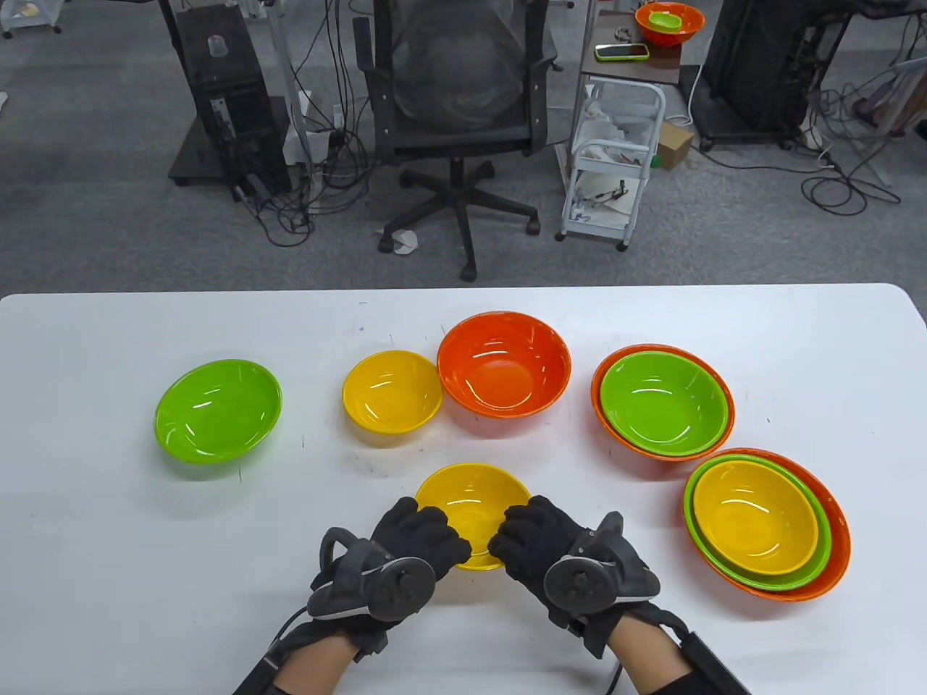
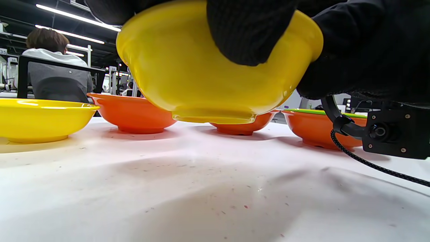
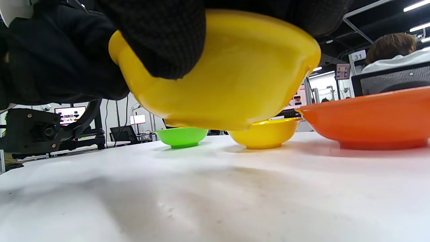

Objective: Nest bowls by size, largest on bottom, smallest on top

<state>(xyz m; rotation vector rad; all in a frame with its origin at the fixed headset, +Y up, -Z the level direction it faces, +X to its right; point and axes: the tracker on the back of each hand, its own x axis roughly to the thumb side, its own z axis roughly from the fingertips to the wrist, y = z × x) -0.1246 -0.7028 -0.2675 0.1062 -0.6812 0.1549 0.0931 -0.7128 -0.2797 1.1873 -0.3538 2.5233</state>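
Observation:
Both hands hold a small yellow bowl by its near rim at the table's front middle. My left hand grips its left side, my right hand its right side. In the wrist views the bowl hangs tilted a little above the table, gloved fingers over its wall. A green bowl, another yellow bowl and an orange bowl stand alone. An orange bowl holding a green bowl and an orange-green-yellow stack stand at the right.
The white table has bare room at the front left and front right corner. Beyond its far edge stand an office chair and a white cart. In the left wrist view a cable trails over the table.

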